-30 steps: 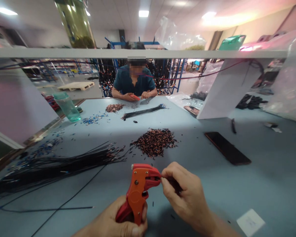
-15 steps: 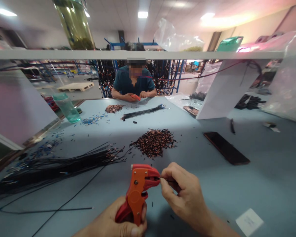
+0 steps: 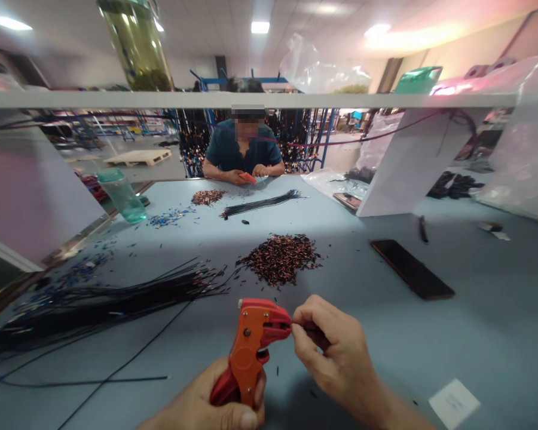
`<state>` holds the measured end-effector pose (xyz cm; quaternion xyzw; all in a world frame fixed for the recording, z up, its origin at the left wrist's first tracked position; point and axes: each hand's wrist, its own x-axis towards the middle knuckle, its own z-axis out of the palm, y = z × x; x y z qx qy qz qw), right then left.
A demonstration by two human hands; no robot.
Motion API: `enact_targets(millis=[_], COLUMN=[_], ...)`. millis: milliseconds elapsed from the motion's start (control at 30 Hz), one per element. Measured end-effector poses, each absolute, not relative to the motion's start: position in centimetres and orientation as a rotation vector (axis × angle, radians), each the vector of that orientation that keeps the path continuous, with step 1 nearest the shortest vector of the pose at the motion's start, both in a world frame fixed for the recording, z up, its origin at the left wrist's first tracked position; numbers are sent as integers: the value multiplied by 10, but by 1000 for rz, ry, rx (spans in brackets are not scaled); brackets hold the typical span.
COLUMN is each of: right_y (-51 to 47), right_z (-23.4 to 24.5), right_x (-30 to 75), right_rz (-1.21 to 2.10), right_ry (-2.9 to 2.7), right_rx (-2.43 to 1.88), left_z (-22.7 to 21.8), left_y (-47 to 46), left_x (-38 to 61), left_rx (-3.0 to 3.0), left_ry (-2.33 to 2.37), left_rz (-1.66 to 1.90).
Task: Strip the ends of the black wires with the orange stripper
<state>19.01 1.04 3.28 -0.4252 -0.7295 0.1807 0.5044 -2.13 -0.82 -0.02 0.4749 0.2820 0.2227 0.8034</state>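
My left hand [image 3: 226,397] is wrapped round the handles of a red and orange wire stripper [image 3: 247,352], held upright with its jaws pointing right. At the jaw tip, my right hand [image 3: 334,346] pinches a thin black wire [image 3: 312,330] between thumb and forefinger. Only a short length of that wire shows; the fingers and jaws hide its end. Beyond the tool lies a heap of short black and copper scraps [image 3: 280,258]. A thick bundle of black wires [image 3: 130,307] stretches across the table at the left, with a few loose strands in front.
A dark phone [image 3: 411,269] and a white paper square [image 3: 454,403] lie to the right. Across the table [image 3: 341,239] sits a person [image 3: 243,149] holding an orange tool, near a smaller wire bundle [image 3: 260,205]. A green bottle [image 3: 122,196] stands left; a shelf [image 3: 269,100] crosses above.
Both hands and the wire stripper stay almost where they were. My left hand's grip has shifted very slightly. Across the table, the person's hands have moved a little.
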Motion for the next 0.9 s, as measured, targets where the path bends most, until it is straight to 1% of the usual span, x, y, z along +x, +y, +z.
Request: enact_targets(millis=[633,900], right_y=[6,5], right_z=[31,30], right_x=[191,190], right_rz=[571,568], right_ry=[-1806,-1815], right_rx=[-1054,-1061], left_z=[1,-5], left_y=[-9,-15], left_x=[-16,-15], left_rx=[1150,1095], left_ry=[691,776], left_rz=[487,580])
